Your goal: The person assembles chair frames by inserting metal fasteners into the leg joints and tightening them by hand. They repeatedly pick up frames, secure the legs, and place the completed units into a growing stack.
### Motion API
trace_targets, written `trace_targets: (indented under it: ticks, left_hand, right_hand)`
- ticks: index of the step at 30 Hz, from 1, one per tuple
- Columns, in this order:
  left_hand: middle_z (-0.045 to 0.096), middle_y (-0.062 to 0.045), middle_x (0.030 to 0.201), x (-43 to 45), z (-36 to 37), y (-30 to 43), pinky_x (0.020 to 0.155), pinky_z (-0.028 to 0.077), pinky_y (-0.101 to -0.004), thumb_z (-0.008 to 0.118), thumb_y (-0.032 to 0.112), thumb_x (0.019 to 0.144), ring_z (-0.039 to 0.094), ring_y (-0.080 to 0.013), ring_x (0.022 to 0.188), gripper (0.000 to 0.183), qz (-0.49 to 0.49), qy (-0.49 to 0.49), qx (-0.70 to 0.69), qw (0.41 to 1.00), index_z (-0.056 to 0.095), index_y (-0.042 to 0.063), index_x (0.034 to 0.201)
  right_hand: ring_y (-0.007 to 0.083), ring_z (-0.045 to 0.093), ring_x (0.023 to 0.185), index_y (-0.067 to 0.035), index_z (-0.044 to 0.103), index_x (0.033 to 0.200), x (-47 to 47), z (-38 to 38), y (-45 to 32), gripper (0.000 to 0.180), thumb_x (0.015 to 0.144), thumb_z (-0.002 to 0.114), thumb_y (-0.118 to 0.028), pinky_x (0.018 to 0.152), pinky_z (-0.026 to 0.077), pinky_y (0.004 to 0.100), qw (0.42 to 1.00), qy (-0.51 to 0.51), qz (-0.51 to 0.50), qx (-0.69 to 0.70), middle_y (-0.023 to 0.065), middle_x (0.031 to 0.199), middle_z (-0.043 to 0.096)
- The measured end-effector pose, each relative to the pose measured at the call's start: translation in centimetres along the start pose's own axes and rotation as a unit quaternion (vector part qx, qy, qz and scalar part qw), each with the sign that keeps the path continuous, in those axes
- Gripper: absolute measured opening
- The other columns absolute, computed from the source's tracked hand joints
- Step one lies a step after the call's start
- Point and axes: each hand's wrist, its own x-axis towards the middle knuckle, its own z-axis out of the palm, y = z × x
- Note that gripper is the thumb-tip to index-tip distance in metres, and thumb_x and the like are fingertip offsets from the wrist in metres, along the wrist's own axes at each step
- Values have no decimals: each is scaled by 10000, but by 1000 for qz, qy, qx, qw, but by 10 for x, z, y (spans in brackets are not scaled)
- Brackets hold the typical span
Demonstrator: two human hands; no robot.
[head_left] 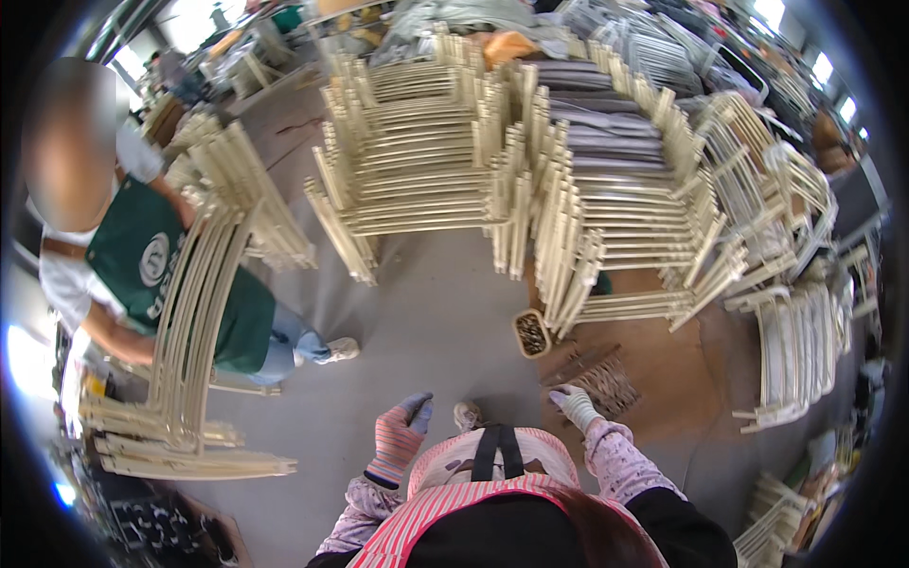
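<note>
My left hand (402,434), in an orange-striped glove with grey fingertips, hangs in the air over the grey floor. Its thumb sits a little apart from the bent fingers, and nothing shows in it. In a pale striped glove, my right hand (577,407) is beside a pile of thin brown strips (609,378) in the view. Whether it touches them or holds something small, I cannot tell. The strips lie on a brown cardboard sheet (675,397). Beyond them stands a small tub (546,343) with small metallic-looking pieces inside.
Long rows of nested cream tubular frames (419,174) stand ahead, with another row (632,227) partly topped by grey fabric pieces (607,135). At left, a person in a green apron (245,323) holds several nested frames (202,305). More frames (795,348) stand at right.
</note>
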Motion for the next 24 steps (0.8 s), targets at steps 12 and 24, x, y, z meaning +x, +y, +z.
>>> trace_targets:
  ticks: [12, 24]
  left_hand:
    - [679, -88, 818, -58, 173, 131, 664, 509, -259, 608, 100, 882, 628, -117, 726, 207, 160, -194, 28, 968, 645, 6, 1063]
    - [671, -153, 921, 0, 249, 133, 742, 517, -326, 604, 258, 886, 653, -299, 836, 265, 8, -282, 4, 959, 646, 76, 1075]
  right_hand:
    - [181, 637, 744, 38, 604, 1098, -114, -139, 142, 302, 866, 619, -157, 662, 525, 291, 990, 36, 71, 115, 120, 919, 668]
    - [180, 618, 759, -5, 645, 1052, -23, -194, 126, 272, 855, 638, -193, 724, 496, 312, 996, -15, 86, 3, 125, 892, 682]
